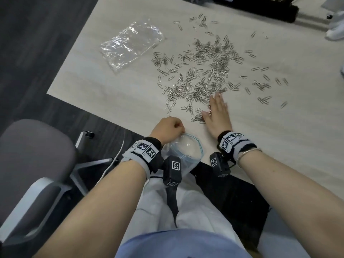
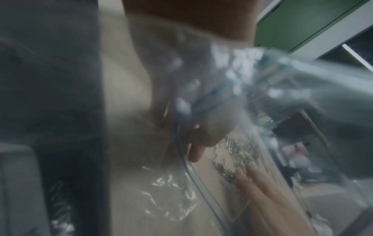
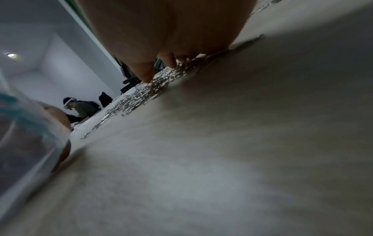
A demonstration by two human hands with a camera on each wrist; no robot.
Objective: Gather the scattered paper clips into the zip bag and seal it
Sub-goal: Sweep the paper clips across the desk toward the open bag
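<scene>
Gripping the rim of the zip bag [image 1: 188, 148], the left hand [image 1: 167, 129] holds its blue-edged mouth open at the near edge of the surface [image 1: 119, 94]. The right hand [image 1: 216, 112] lies flat with fingers spread and straight, pressing on the nearest paper clips [image 1: 202, 71], which are scattered widely across the surface beyond it. A second, crumpled clear bag [image 1: 130, 43] lies farther left, apart from the clips
</scene>
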